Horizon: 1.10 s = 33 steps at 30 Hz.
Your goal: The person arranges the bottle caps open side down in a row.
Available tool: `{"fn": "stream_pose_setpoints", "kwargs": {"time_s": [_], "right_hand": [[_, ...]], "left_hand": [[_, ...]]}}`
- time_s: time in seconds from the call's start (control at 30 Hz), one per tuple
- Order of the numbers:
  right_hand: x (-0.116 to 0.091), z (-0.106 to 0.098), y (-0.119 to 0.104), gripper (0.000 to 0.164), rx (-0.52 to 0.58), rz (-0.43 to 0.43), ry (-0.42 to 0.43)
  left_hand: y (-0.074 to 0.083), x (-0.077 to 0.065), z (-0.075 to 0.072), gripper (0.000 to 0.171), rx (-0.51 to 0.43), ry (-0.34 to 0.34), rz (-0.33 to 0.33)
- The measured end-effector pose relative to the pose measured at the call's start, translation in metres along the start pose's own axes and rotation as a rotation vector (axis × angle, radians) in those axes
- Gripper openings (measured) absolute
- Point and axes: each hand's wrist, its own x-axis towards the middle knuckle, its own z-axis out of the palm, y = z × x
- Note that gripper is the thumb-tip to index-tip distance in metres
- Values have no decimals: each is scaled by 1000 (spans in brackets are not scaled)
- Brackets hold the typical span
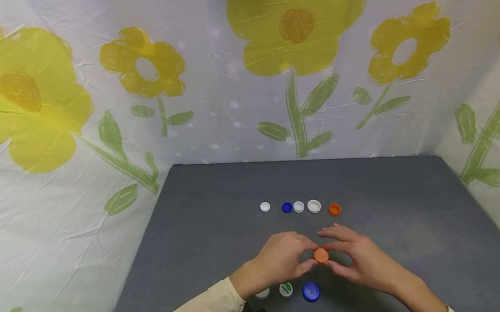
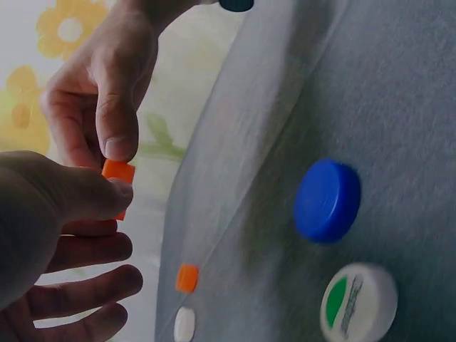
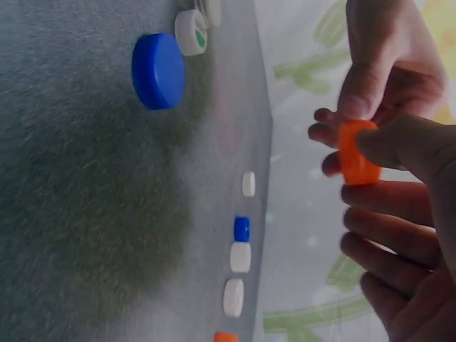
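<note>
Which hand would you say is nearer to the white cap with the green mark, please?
Left. In the head view, the left hand appears just above the white cap with the green mark; the right hand is farther away, up and to its right.

Soft, even light in the head view, the curtain dimmer along its top edge — a diffuse shadow dulls the surface below the fingers. Both wrist views look murkier — surface grainy, curtain pale and blurred.
</note>
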Motion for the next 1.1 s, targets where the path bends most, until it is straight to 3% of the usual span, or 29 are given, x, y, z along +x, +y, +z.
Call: {"fn": "stream_pose_setpoints", "kwargs": {"time_s": [0.37,0.63,0.87,1.1], "right_hand": [[-25,-11,5,28,11,73,-206],[-39,1,14,28,-62,-47,-163],[-49,12,15,22,-16,11,-221],[-52,23,15,19,-24,-45,-175]], "left_hand": [[23,17,23,13,126,-61,71],[38,20,41,15,249,-119,88],[49,16,54,15,359,-128,126],[54,14,62,17,414,-100,144]]}}
